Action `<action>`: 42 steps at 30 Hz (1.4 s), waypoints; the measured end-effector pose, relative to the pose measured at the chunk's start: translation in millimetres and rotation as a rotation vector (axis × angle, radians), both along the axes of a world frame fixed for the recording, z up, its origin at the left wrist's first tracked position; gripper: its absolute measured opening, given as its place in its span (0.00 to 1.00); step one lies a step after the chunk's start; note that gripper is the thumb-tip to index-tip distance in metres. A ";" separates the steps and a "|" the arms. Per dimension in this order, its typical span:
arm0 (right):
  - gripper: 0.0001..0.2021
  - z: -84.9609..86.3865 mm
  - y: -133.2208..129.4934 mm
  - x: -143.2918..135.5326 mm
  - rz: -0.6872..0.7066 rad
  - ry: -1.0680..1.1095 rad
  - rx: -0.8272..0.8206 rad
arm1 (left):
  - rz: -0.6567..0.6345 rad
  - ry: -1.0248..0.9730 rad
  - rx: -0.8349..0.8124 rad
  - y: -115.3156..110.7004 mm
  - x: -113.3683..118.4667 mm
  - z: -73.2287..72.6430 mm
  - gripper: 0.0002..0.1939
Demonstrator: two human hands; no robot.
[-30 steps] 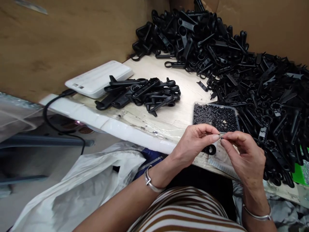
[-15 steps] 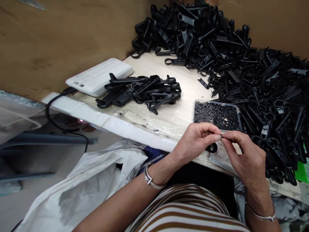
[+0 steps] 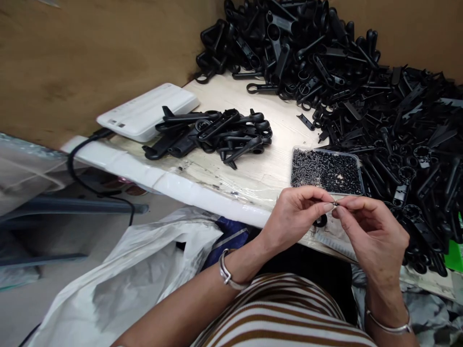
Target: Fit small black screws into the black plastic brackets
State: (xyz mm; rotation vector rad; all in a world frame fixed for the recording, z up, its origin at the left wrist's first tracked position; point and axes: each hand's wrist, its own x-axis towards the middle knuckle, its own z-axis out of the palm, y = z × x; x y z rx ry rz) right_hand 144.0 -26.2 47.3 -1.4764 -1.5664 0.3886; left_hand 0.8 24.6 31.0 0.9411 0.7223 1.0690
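My left hand [image 3: 294, 214] and my right hand [image 3: 374, 231] meet fingertip to fingertip above the table's front edge. Between their pinched thumbs and forefingers is a tiny dark part [image 3: 335, 203], too small to name; both hands seem to grip it. Just behind the fingers lies a clear plastic box [image 3: 327, 152] full of small dark and silvery pieces [image 3: 318, 171]. Below my left fingertips, a black ring-shaped part [image 3: 321, 221] rests on the table, partly covered by the hand.
A large heap of black plastic arm-shaped parts [image 3: 285, 53] spreads over the back and right. A smaller pile [image 3: 217, 132] lies left of the box, against a white flat device [image 3: 148, 112] with a black cable [image 3: 72, 166]. Cardboard walls [image 3: 108, 53] enclose the table [image 3: 267, 159].
Both hands have shifted slightly to the right, still pinched together at the fingertips. The piles and the box stay as they were; the view has moved a little.
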 end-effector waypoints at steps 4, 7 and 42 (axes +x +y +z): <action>0.04 0.0 -1.3 -3.8 -0.059 0.003 0.034 | 0.041 0.132 0.072 -4.2 0.4 -1.1 0.01; 0.05 -1.0 -1.7 -4.7 -0.074 -0.064 0.082 | 0.087 0.294 0.212 -6.6 -1.8 0.0 0.03; 0.04 -18.5 -23.4 17.1 -0.066 -0.244 -0.027 | -0.123 1.207 0.930 -23.3 -28.8 -22.5 0.03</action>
